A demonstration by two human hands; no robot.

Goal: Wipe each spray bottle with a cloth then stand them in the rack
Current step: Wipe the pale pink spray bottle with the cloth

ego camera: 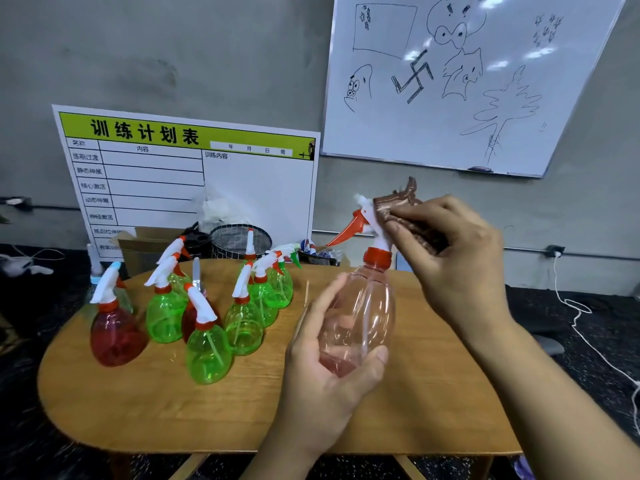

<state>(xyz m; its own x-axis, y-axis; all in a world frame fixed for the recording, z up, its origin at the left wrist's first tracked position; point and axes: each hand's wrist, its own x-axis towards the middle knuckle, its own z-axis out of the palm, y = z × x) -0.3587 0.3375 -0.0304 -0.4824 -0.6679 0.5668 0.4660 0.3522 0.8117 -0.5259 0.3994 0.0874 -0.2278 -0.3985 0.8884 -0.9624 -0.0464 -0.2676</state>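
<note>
Bottles (pixel 207 327) crowd table (pixel 138 410) left; left grip (pixel 332 368) clasps pink bottle (pixel 360 313), right grip (pixel 457 251) pinches cloth (pixel 401 209).

wooden table (pixel 138 403), doodled whiteboard (pixel 450 98), schedule board (pixel 194 174), mesh basket (pixel 239 239)

Pale pink spray bottle (pixel 360 317) in left hand (pixel 325 372), brown cloth (pixel 405 216) in right hand (pixel 457 251) against its white nozzle.

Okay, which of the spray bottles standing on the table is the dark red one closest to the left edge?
The red bottle at the far left of the group, white trigger head; its neighbours are green.
</note>
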